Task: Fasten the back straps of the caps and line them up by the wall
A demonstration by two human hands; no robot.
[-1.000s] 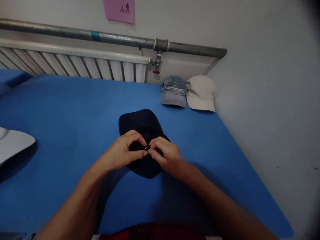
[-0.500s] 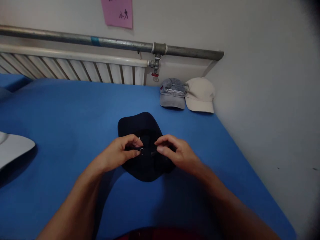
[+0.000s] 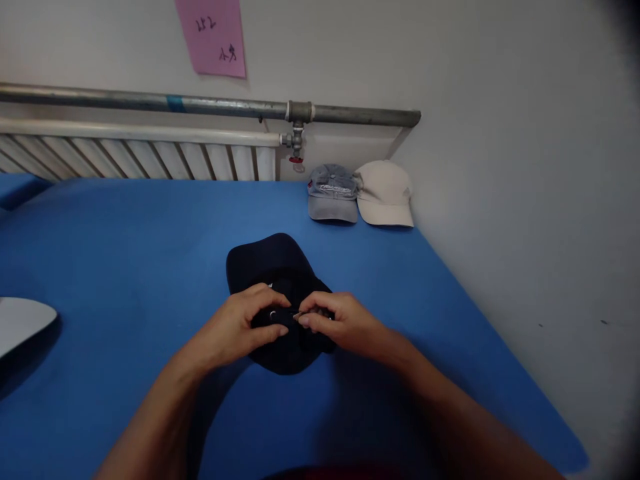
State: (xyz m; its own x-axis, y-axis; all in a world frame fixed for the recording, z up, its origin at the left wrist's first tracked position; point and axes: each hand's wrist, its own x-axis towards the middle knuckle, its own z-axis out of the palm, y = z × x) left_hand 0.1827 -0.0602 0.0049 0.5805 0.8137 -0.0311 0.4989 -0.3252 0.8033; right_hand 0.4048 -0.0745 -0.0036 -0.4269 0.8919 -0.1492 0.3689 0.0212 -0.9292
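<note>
A dark baseball cap [image 3: 265, 260] lies on the blue surface with its brim pointing away from me. My left hand [image 3: 245, 321] is on the left side of its back opening, thumb and fingers curled around the cap's strap beside a small light ring. My right hand [image 3: 335, 319] pinches the strap's right part between thumb and fingertips, close to the left fingertips. The exact grip on the strap is partly hidden by the fingers and the dark cloth.
Against the wall stand a grey-blue cap [image 3: 333, 193] and a beige cap [image 3: 385, 193]. A white rounded object [image 3: 25, 323] sits at the left on the blue tabletop [image 3: 150, 267]. Behind are a radiator [image 3: 190, 159], a metal pipe [image 3: 230, 108] and a pink note [image 3: 215, 40].
My right hand has moved in toward the left and now pinches the strap. The left thumb has shifted past the ring toward the middle. The view has tilted up slightly and shifted right.
</note>
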